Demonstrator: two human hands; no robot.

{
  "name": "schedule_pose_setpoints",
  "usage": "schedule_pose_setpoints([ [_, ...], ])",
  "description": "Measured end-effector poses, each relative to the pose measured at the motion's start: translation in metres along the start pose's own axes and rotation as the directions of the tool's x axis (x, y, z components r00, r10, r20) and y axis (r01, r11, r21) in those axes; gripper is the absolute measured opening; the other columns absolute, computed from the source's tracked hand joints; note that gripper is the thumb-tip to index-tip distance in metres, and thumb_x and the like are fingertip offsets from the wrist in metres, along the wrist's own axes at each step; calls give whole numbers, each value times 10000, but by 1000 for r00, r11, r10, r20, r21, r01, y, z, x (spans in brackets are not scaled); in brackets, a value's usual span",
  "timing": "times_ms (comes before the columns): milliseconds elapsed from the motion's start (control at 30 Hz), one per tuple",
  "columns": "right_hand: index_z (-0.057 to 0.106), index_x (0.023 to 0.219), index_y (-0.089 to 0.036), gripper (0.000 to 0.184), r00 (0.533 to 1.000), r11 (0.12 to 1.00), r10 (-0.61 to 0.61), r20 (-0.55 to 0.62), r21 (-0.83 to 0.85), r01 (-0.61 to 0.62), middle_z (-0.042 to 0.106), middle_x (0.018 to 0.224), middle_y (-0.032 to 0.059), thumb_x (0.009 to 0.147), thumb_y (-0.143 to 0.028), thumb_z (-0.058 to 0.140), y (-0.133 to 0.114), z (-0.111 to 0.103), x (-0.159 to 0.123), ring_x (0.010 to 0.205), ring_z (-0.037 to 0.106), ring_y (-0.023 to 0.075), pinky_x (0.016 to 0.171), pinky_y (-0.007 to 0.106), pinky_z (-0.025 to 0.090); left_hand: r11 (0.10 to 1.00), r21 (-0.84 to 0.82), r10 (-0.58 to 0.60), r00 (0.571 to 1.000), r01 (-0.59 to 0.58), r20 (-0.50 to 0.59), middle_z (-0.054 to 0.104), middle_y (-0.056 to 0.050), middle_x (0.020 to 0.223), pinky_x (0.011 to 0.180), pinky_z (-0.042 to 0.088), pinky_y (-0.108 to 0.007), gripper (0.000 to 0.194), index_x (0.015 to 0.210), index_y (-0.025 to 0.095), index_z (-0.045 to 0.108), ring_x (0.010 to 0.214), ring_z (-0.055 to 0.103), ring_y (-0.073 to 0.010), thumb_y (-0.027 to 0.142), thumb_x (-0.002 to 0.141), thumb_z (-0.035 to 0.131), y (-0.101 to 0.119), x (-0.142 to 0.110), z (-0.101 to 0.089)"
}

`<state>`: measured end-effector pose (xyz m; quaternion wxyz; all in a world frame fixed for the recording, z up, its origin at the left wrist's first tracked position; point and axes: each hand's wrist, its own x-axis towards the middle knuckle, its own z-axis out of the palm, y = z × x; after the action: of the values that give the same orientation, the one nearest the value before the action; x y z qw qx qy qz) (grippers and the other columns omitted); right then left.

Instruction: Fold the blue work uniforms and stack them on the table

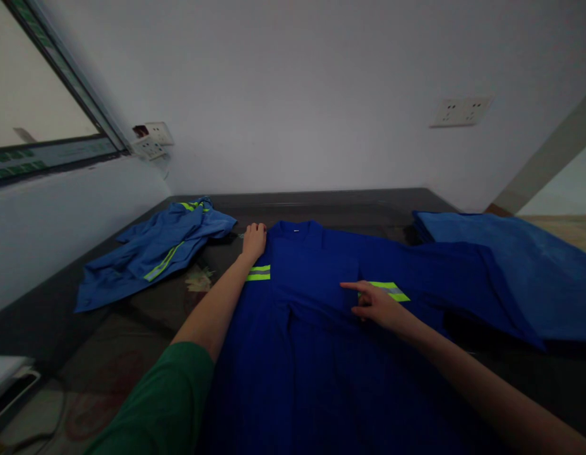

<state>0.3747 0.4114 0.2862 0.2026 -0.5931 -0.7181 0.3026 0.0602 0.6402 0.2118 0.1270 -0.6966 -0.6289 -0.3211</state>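
- Jacket [319, 347] of deep, saturated blue lies spread on the dark table [321, 201], under and between the two hands, its lower part running toward the wearer and darkening into shadow.
- Left hand [254, 240] rests on the shoulder area just beside the collar, fingers bent down; whether they pinch the cloth, I cannot tell.
- Right hand [369, 300] has its index finger stretched out and thumb apart from it, the other fingers curled in, nothing visible in its grasp; I cannot tell whether it touches the cloth below.
- Collar [297, 226], with a small pale label inside, sits just right of the left hand.
- Between the hands, a fairly smooth layer of blue crosses the chest, with creases below it.
- One reflective band [259, 273], lime edged around silver, shows just below the left hand; another [392, 291] lies beside the right hand.
- Beyond the right hand, a sleeve [444, 265] stretches toward lighter blue cloth [525, 265].
- Left of the left hand lies a rumpled, paler blue garment [165, 243].
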Motion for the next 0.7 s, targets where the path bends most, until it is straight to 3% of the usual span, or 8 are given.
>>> schedule_pose_setpoints([
  [100, 616, 1197, -185, 486, 977, 976, -151, -152, -182, 122, 510, 1200, 120, 719, -102, 586, 10, 2, -6, 788, 620, 140, 678, 298, 538, 1000, -2, -7, 996, 7, -87, 537, -165, 1206, 970, 393, -422, 399, 1285, 152, 497, 1138, 491, -295, 128, 909, 366, 1, -6, -16],
  [200, 645, 1121, -212, 331, 876, 882, -382, -293, -399, 252, 508, 1253, 129, 805, -161, 563, 5, 5, -19, 1064, 576, 228, 868, 405, 521, 996, -53, 66, 995, -70, -68, 503, -162, 1294, 1045, 342, -418, 497, 1351, 159, 453, 1223, 455, -276, 66, 875, 342, 2, -16, -31],
  [300, 632, 1148, -219, 295, 836, 749, -528, -151, -546, 374, 592, 1205, 104, 861, -207, 561, -7, 19, -31, 1135, 556, 231, 987, 443, 463, 990, -107, 107, 986, -93, 131, 487, -175, 1358, 1101, 301, -398, 440, 1321, 96, 484, 1302, 411, -273, 166, 899, 381, 7, -29, -32],
  [433, 575, 1268, -173, 431, 826, 545, -555, 100, -706, 452, 604, 1272, 125, 841, -212, 625, -13, 45, -35, 1147, 579, 252, 958, 424, 499, 994, -101, 77, 953, -49, 293, 439, -204, 1430, 1107, 309, -410, 533, 1377, 42, 424, 1359, 369, -295, 341, 940, 363, 21, -49, -19],
  [600, 620, 1184, -102, 355, 772, 286, -604, 198, -850, 442, 662, 1179, 161, 840, -47, 553, -6, 52, -27, 1051, 648, 233, 869, 342, 541, 995, -96, 20, 924, 19, 381, 260, -133, 1546, 1145, 221, -471, 611, 1483, 134, 286, 1433, 213, -291, 450, 960, 270, 29, -54, -14],
  [700, 659, 1050, -120, 277, 752, 241, -628, 199, -870, 431, 698, 1093, 139, 836, -11, 520, -9, 46, -29, 931, 684, 204, 774, 287, 544, 993, -89, -35, 912, 78, 410, 213, -81, 1567, 1150, 181, -512, 627, 1504, 237, 248, 1441, 182, -297, 529, 948, 237, 27, -47, -16],
])
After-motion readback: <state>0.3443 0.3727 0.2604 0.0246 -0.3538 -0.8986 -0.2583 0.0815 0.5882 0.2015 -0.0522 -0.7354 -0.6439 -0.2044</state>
